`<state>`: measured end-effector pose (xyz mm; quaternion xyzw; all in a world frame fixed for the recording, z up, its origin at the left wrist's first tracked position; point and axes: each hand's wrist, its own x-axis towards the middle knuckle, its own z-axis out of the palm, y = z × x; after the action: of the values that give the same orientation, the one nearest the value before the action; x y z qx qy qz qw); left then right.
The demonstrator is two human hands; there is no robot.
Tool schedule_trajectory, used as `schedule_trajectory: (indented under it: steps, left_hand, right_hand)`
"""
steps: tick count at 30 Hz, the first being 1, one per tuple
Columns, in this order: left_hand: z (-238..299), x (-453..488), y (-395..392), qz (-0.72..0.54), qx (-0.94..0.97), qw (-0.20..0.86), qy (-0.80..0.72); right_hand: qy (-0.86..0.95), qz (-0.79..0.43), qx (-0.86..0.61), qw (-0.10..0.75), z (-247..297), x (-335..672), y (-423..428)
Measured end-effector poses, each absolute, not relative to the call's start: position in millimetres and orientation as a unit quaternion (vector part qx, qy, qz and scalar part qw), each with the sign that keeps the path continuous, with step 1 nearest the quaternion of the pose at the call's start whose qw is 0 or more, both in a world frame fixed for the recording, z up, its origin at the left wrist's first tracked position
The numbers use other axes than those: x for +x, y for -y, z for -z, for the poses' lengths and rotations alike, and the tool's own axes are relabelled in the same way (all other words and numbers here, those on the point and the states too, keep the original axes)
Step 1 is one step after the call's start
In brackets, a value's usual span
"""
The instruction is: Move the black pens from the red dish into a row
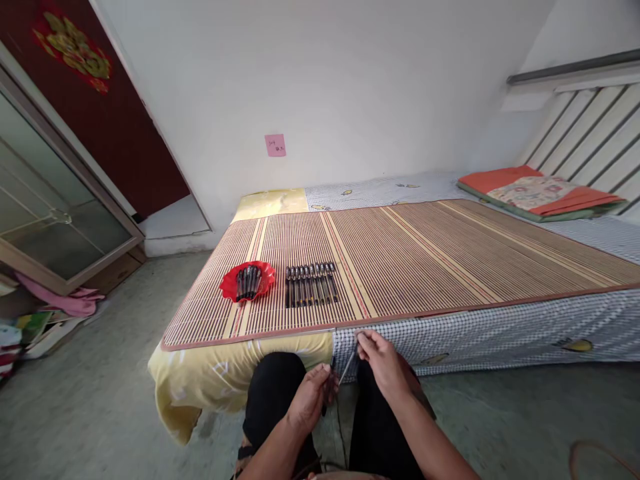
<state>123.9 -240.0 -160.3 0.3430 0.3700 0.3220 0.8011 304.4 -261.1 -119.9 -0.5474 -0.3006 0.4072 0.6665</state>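
A slim pale rod, apparently a pen refill, is pinched between the fingers of the right hand before the near edge of the bed. Just beside it, a dark slender piece is clamped in the fingers of the left hand. Beyond, black pens are lined up on a striped mat, near a red scalloped dish filled with more pens.
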Motion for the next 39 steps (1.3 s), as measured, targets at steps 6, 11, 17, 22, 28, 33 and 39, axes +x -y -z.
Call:
schedule_trajectory:
  steps: [6, 11, 17, 22, 28, 33, 39]
  left_hand:
    - [150, 123, 242, -0.320, 0.349, 0.808, -0.351]
    - [152, 123, 243, -0.293, 0.345, 0.811, -0.372]
    - [150, 123, 243, -0.283, 0.348, 0.815, -0.366]
    - [147, 123, 244, -0.279, 0.351, 0.819, -0.357]
    - [145, 123, 244, -0.291, 0.348, 0.821, -0.347]
    - [145, 122, 243, -0.308, 0.351, 0.814, -0.345]
    - [145, 121, 245, -0.318, 0.359, 0.800, -0.361]
  right_hand:
    - [0.300, -0.448, -0.552, 0.637, 136, 281, 259]
    - [0.294, -0.449, -0.552, 0.638, 139, 285, 257]
    - [0.313, -0.486, -0.526, 0.624, 138, 285, 259]
    - [0.321, -0.516, -0.497, 0.619, 139, 287, 258]
    - [0.340, -0.542, -0.458, 0.617, 137, 288, 260]
    - [0.373, -0.532, -0.474, 0.594, 130, 286, 262]
    - [0.396, -0.495, -0.504, 0.586, 121, 285, 262]
